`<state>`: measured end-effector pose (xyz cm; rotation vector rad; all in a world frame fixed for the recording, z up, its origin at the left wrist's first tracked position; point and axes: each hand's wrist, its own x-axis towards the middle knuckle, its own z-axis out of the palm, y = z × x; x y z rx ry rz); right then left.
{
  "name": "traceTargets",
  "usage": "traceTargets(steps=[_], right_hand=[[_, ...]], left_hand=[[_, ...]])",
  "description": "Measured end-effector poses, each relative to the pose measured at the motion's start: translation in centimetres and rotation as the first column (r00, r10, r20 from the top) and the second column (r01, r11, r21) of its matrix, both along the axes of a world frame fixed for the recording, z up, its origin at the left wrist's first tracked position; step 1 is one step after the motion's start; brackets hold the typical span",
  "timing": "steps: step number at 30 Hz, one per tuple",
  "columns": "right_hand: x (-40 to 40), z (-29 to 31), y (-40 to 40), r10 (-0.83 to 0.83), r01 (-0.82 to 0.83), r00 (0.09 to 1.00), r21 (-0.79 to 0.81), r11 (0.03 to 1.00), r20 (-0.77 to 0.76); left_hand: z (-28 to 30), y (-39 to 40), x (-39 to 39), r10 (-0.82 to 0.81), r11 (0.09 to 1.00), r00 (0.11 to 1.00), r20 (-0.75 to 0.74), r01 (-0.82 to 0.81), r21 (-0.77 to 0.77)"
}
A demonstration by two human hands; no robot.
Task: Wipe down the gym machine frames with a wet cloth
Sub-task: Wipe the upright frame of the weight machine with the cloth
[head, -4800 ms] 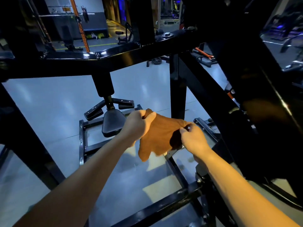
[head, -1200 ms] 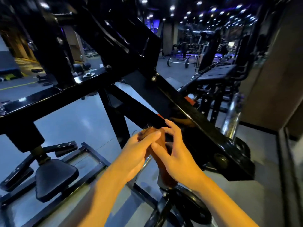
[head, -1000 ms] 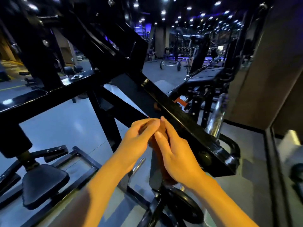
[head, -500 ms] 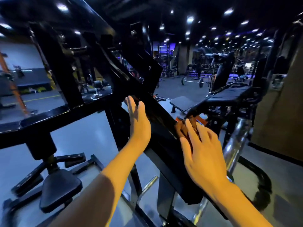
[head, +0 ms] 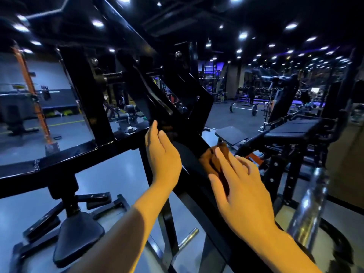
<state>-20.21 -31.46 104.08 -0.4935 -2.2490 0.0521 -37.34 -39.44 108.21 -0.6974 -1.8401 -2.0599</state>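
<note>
Now the right hand (head: 244,186), fingers straight, presses the brown cloth (head: 213,160) onto the slanted black frame bar (head: 189,152), while the left hand (head: 163,156) rests open and flat against the bar.

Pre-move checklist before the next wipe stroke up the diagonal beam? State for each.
1. Cloth on the diagonal beam: ok, bunched against its upper face.
2. Right hand on cloth: ok, straight fingers press it flat.
3. Left hand clear of the stroke: not ok, it rests open on the same beam, just ahead of the cloth.
4. Path up the beam: cannot tell, the bolted pivot joint is dark.
5. Cloth wet: cannot tell.
</note>
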Motion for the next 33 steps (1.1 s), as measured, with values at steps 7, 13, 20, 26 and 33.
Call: traceTargets(steps=[7, 13, 20, 26, 33], right_hand=[[-7.5, 5.2, 0.0, 0.067, -0.067, 0.998, 0.015, 0.998, 0.004], [-8.0, 5.9, -0.8, 0.061, -0.06, 0.998, -0.074, 0.995, 0.019], [-6.9, 5.2, -1.4, -0.09, 0.091, 0.996, -0.068, 0.994, 0.013], [-9.7, 7.1, -1.7, -0.043, 0.042, 0.999, -0.082, 0.996, -0.006], [0.6, 0.3, -0.2, -0.031, 0.015, 0.997, -0.221, 0.975, -0.07]], left_hand=[[-0.5, 1.5, -0.8, -0.069, 0.993, 0.997, -0.044, 0.073, 0.093], [-0.5, -0.2, -1.9, -0.017, 0.996, 0.986, -0.168, 0.002, -0.089], [-1.2, -0.8, -3.3, 0.014, 0.976, 0.942, -0.336, -0.086, -0.2], [-0.8, -0.4, -2.6, 0.015, 0.986, 0.952, -0.307, -0.065, -0.154], [0.8, 0.2, -0.6, 0.138, 0.931, 0.629, -0.765, -0.347, -0.117]])
